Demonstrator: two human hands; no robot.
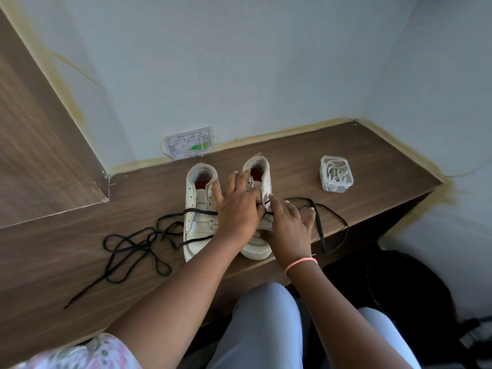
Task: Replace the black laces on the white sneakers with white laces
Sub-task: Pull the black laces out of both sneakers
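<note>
Two white sneakers [201, 209] stand side by side on the wood-grain table [346, 161], heels toward the wall, their leather scuffed and stitched, red insoles showing in the openings. My left hand [237, 206] lies across the tongue of the right-hand sneaker [257, 169], fingers spread and fairly straight over the eyelets; whether they pinch anything underneath I cannot tell. My right hand [290, 225] rests at that shoe's outer side, fingers loosely bent, and its grip on the flat black lace [323, 233] is hidden, so I cannot tell if it has hold of it. That lace runs from the eyelets between my hands out to the right in a long loop, reaching the table edge. A second black lace [133, 246] lies in loose tangled coils to the left, one stretch crossing the left sneaker. A small clear plastic box [336, 173] with rounded corners sits well apart on the right, holding coiled white laces [336, 172]. Against the wall behind the shoes leans a small white board [189, 143] with a green part. A pink thread band [300, 262] circles my right wrist.
</note>
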